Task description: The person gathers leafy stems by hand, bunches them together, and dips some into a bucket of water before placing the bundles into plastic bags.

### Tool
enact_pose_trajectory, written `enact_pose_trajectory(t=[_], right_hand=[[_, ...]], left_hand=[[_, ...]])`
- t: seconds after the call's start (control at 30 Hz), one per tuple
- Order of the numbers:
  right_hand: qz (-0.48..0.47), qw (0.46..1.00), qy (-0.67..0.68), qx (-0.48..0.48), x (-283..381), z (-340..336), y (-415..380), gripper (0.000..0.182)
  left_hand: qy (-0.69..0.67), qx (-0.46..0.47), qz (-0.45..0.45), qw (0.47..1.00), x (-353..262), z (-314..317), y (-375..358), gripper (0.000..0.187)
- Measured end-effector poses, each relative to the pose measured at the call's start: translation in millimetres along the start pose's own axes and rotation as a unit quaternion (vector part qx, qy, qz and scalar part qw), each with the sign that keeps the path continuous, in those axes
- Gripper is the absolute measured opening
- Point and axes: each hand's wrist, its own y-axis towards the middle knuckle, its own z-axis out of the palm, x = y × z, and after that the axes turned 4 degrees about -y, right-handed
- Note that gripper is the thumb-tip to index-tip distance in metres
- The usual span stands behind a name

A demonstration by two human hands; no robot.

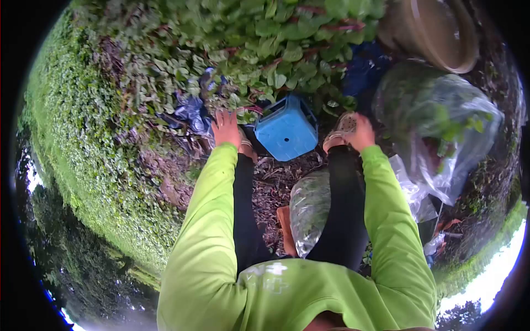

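Observation:
My left hand (225,130) is empty, fingers spread, over the inner edge of a crumpled dark blue plastic sheet (190,112) and beside my left clog (247,148). My right hand (360,133) rests at the side of my right tan clog (338,132), its fingers overlapping the shoe and nothing visible in its grasp. Between my feet sits a light blue plastic stool (287,135), tilted, with a small hole in its top. Leafy green plants (287,52) grow just beyond it.
A large clear plastic bag (441,129) with greens inside lies at the right. Behind it stands a tan tub (436,33). Another filled clear bag (311,209) lies by my right leg, near an orange-brown piece (286,229). Low vegetation (105,165) covers the left slope.

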Motion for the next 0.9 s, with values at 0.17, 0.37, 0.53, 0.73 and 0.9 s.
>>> enact_pose_trajectory(t=[0.17,0.37,0.53,0.73,0.9], right_hand=[[0.056,0.986,-0.159,0.008,29,89,128,0.115],[0.098,0.982,-0.125,-0.099,58,194,184,0.092],[0.142,0.977,-0.006,-0.157,49,189,180,0.048],[0.046,0.983,-0.125,-0.125,47,72,140,0.028],[0.037,0.972,-0.200,-0.119,71,-39,78,0.021]], left_hand=[[0.029,0.037,-0.012,0.999,12,97,93,0.077],[-0.070,-0.023,-0.024,0.997,19,185,142,0.092],[-0.067,-0.010,0.050,0.996,27,191,126,0.035],[-0.064,0.011,0.053,0.996,60,110,116,0.022],[-0.049,-0.092,0.073,0.992,105,-2,69,0.016]])
